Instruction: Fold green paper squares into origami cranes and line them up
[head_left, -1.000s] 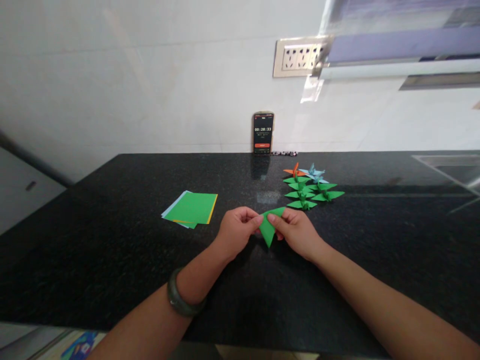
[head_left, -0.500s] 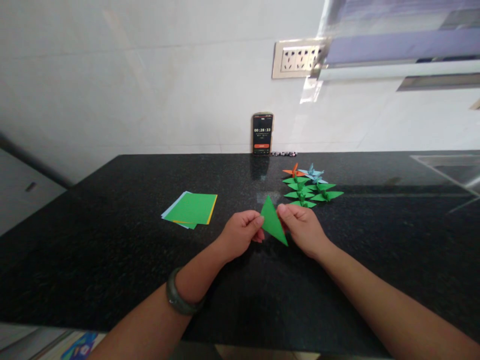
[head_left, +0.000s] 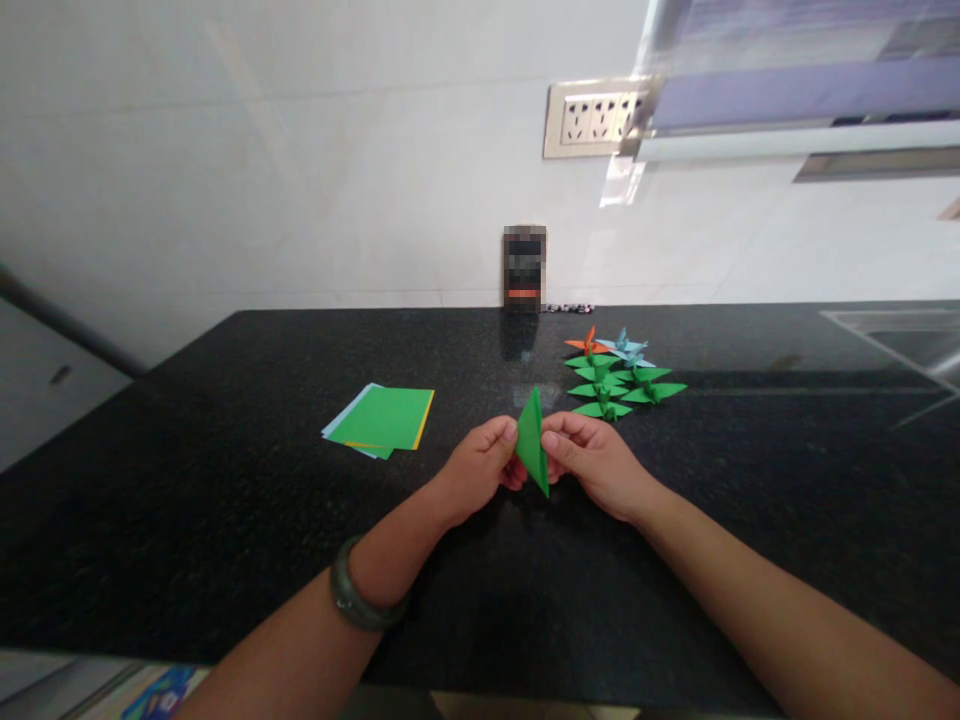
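A folded green sheet of origami paper [head_left: 532, 445] is held up between both hands over the dark counter, its long edge running from top to lower right. My left hand [head_left: 484, 462] pinches its left side between thumb and fingers. On the other side, my right hand [head_left: 592, 460] has its thumb and fingers closed at the long edge; the fingertips behind the paper are partly hidden. Just beyond my right hand sit several folded paper cranes, among them a green crane [head_left: 654, 391], an orange crane [head_left: 589, 344] and a light blue crane [head_left: 622, 342].
A stack of square paper [head_left: 382, 415], green on top with blue and yellow edges showing, lies left on the black counter [head_left: 247, 480]. A phone [head_left: 524, 268] leans against the tiled wall, a beaded strap [head_left: 570, 309] beside it. A socket panel [head_left: 596, 120] is above.
The green paper has turned so that it looks narrower and its lower tip has shifted left. My right hand has moved left, its thumb now at the paper's edge.
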